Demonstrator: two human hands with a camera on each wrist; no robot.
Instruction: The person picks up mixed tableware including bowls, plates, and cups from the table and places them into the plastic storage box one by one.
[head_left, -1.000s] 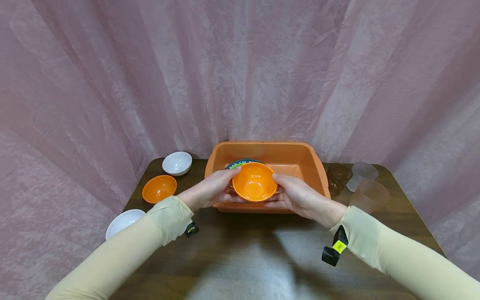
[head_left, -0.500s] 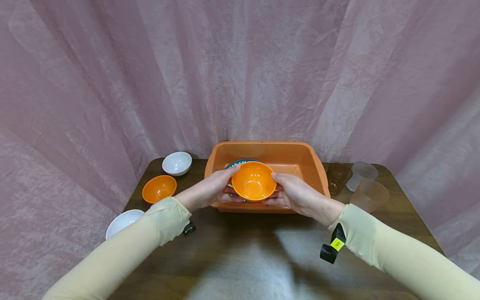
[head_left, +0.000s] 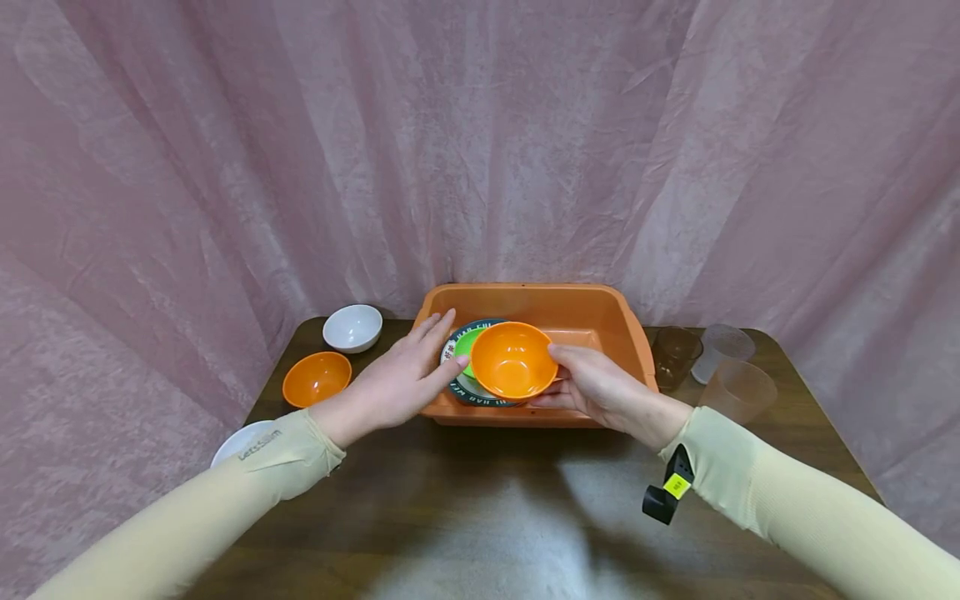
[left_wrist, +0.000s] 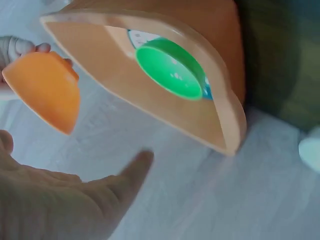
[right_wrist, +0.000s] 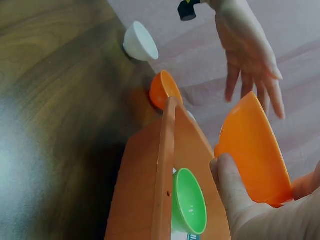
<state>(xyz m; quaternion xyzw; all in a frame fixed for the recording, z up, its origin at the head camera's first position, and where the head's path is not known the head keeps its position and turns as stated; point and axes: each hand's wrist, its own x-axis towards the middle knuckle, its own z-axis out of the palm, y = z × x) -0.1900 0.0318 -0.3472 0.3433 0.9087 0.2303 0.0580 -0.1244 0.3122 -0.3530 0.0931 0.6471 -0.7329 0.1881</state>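
Note:
An orange bowl (head_left: pixel 513 361) is held above the orange-brown basin (head_left: pixel 600 300), gripped at its right side by my right hand (head_left: pixel 603 387). In the right wrist view the thumb lies along the outside of that bowl (right_wrist: pixel 255 155). My left hand (head_left: pixel 401 375) is off the bowl, its fingers straight and spread over the basin's left edge, touching nothing. Inside the basin a green bowl (left_wrist: pixel 172 67) sits on a plate with a dark patterned rim (head_left: pixel 480 396); the held bowl partly hides both in the head view.
At the table's left stand a white bowl (head_left: pixel 352 327), a second orange bowl (head_left: pixel 317 379) and another white bowl (head_left: pixel 242 442), partly behind my left sleeve. Right of the basin are a brown cup (head_left: pixel 677 357), a clear cup (head_left: pixel 722 352) and a pinkish cup (head_left: pixel 738 392). A pink curtain (head_left: pixel 480 150) hangs behind.
Both hands held the orange bowl before; my left hand has let go and moved left, its fingers spreading. The bowl has shifted slightly right in my right hand, uncovering more of the plate and green bowl.

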